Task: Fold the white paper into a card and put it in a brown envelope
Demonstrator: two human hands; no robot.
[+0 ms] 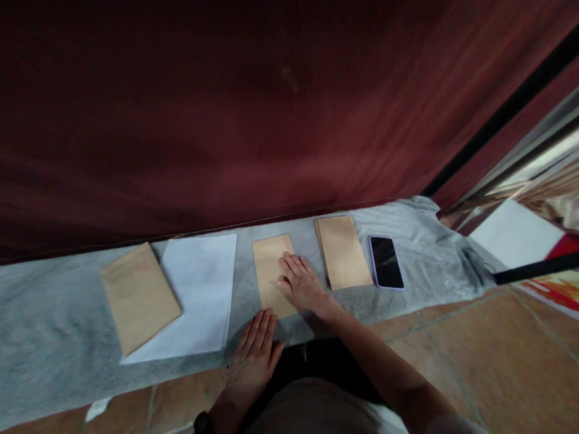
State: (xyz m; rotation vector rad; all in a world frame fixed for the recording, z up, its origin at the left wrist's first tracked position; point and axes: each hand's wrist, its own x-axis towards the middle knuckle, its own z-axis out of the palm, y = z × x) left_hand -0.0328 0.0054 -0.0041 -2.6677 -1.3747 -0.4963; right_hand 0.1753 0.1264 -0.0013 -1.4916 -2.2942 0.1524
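Observation:
A tan paper envelope [269, 259] lies flat in the middle of the grey cloth. My right hand [300, 281] rests on it, palm down with fingers stretched out. At its lower left corner lies my left hand [255, 348], flat, fingertips on or right beside the envelope's near edge. To the right is a stack of similar envelopes [344, 251]. On the left, another brown envelope or small stack [140, 299] partly overlaps white paper sheets [204, 284]. Neither hand grips anything.
The grey cloth [34, 331] covers a long narrow surface against a dark red curtain [276, 129]. A phone [386, 261] lies right of the envelope stack. Black frame bars [518, 108] stand at the right. A white scrap [98, 409] is on the tiled floor [519, 355].

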